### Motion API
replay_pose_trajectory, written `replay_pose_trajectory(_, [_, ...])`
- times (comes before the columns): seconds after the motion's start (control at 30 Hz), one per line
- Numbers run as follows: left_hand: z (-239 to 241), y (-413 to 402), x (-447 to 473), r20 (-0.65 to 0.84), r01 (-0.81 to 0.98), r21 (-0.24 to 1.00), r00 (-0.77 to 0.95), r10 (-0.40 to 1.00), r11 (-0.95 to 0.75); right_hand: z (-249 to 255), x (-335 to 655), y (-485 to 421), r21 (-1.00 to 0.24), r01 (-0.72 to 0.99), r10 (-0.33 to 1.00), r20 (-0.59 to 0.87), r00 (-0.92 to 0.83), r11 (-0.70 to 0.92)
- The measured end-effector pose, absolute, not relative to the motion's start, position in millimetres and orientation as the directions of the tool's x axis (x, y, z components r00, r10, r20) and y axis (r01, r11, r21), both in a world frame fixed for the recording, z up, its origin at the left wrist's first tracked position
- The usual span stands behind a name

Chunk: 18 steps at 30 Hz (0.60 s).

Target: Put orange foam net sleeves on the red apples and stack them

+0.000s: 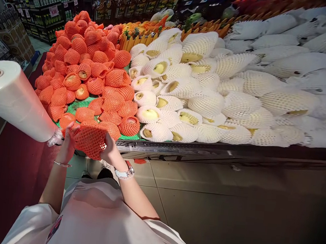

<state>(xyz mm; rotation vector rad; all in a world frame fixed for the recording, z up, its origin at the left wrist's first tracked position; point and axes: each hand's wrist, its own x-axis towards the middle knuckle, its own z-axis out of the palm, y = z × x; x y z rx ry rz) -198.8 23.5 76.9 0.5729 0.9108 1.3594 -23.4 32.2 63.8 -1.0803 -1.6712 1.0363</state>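
Observation:
Between my two hands, just in front of the display's edge, is a red foam net sleeve [90,142]. My left hand [69,141] grips its left end, and my right hand [110,150] is closed on its right end. Whether any fruit sits inside the sleeve I cannot tell. Right behind it rises a heap of apples in red foam nets [85,70], some with the fruit showing at the open end. Green matting [81,105] shows through a gap in the heap.
A big roll of clear plastic bags [19,101] stands at my left. Pale yellow fruits in white foam nets [187,94] fill the display to the right. Its dark front edge [205,151] runs across before me. A red scrap [140,161] lies on the tiled floor [178,209].

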Motion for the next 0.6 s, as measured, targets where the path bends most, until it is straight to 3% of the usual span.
replay_pose_trajectory(0.07, [77.8,21.8,-202.4,-0.271,-0.553,0.776,0.139,0.952,0.302,69.1,-23.0,29.6,-0.911,0.251,0.914,0.237,-0.33,0.326])
replay_pose_trajectory(0.13, [76.8,18.7,-201.9,-0.33,-0.515,0.775,0.166,0.929,0.367,70.8,-22.9,28.1,-0.876,0.313,0.891,0.234,-0.39,0.367])
replay_pose_trajectory(0.23, [73.3,15.8,-194.8,-0.404,-0.504,0.769,0.096,0.91,0.394,63.9,-23.3,29.3,-0.831,0.396,0.884,0.217,-0.415,0.39])
replay_pose_trajectory(0.4, [67.7,18.9,-183.9,-0.386,-0.578,0.761,-0.037,0.922,0.295,55.1,-25.1,34.1,-0.775,0.446,0.87,0.261,-0.419,0.447])
replay_pose_trajectory(0.6, [67.7,28.4,-196.0,-0.393,-0.64,0.735,-0.131,0.91,0.225,77.5,-23.2,34.8,-0.65,0.474,0.802,0.526,-0.284,0.594])
